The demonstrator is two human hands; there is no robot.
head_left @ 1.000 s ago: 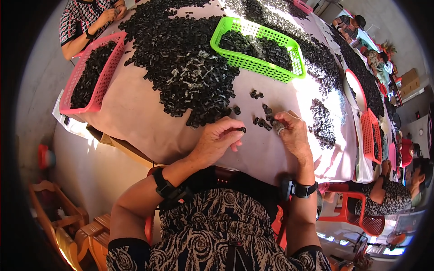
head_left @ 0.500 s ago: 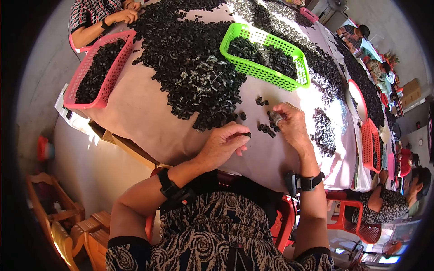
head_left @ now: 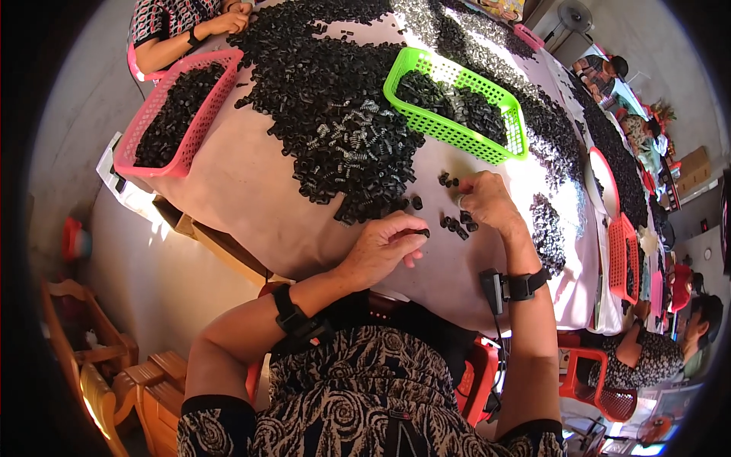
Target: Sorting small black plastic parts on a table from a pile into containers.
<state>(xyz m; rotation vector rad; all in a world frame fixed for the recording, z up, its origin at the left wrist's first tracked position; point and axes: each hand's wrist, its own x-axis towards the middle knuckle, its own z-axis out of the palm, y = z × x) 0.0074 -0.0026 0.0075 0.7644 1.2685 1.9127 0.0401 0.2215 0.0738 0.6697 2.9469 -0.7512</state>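
Observation:
My left hand [head_left: 381, 247] is closed in a pinch, with a small black cylindrical piece [head_left: 421, 233] at its fingertips. To its right, my right hand [head_left: 491, 202] hovers low over the table, fingers bent together. Something pale shows at those fingers, but whether they hold it is hidden. Beside the right hand lie loose black pieces [head_left: 463, 226], and another small cluster [head_left: 448, 180] sits just beyond. A large heap of black pieces [head_left: 343, 183] spreads ahead of the left hand, with metal springs [head_left: 362, 137] scattered on top.
A green basket [head_left: 449, 135] of black pieces stands beyond my right hand. At the left table edge is a pink basket [head_left: 179, 161], also filled. A person [head_left: 198, 34] works at the far left; others sit along the right. A red basket [head_left: 623, 259] stands at right.
My right hand has shifted slightly up and turned, hiding the greyish thing that showed at its fingers. The left hand still pinches its piece. The whole view has shifted a little.

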